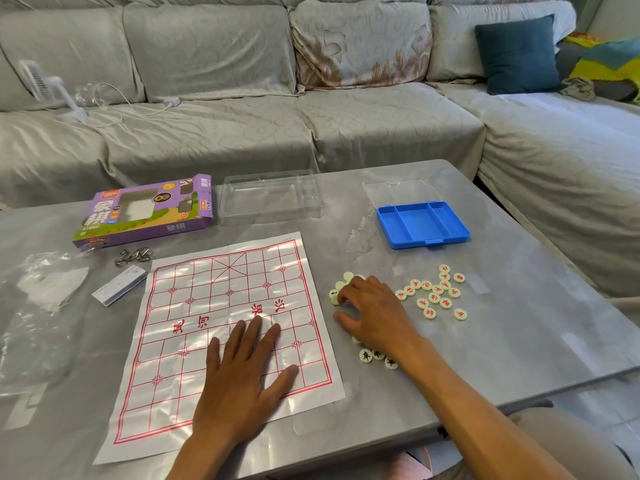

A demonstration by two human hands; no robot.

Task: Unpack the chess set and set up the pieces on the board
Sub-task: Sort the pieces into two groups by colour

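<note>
A white paper xiangqi board (pixel 194 306) with red lines lies flat on the grey table (pixel 519 334), with no pieces on it. My left hand (pixel 242 372) presses flat on its near half, fingers spread. To the right of the board my right hand (pixel 372 315) rests over a pile of cream round pieces with black characters (pixel 366 356), fingers curled onto those at the pile's far-left end; whether it grips one I cannot tell. Several cream pieces with red characters (pixel 434 294) lie scattered further right. The empty blue piece tray (pixel 422 225) sits behind them.
A purple game box (pixel 145 209) lies at the back left, a clear plastic lid (pixel 270 197) beside it. Metal ring puzzles (pixel 133 256), a small white booklet (pixel 119 284) and crumpled clear plastic (pixel 41 289) sit left of the board. A grey sofa stands behind the table.
</note>
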